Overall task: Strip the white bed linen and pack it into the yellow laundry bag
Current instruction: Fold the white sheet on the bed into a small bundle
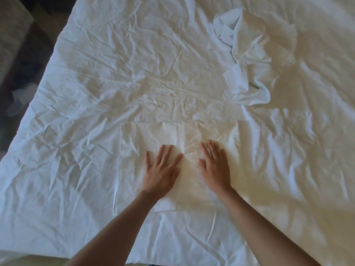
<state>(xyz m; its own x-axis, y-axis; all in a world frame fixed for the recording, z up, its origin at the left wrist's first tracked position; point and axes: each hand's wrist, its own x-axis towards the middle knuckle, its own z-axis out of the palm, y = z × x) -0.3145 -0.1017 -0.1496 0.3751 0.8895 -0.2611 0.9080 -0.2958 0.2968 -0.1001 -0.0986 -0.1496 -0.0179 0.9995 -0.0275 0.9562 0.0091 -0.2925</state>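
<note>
A folded white linen piece (153, 135) lies flat as a rectangle on the wrinkled white bed sheet (115, 73). My left hand (161, 171) presses flat on it with straight, spread fingers. My right hand (215, 167) lies flat beside it on the same folded piece, fingers straight. A crumpled white linen heap (247, 60) sits further back on the right of the bed. No yellow laundry bag is in view.
The bed's left edge (44, 73) runs diagonally from top to lower left. Beyond it lies dark floor with a pair of pale slippers (21, 98) and a grey piece of furniture (11, 25) at the top left corner.
</note>
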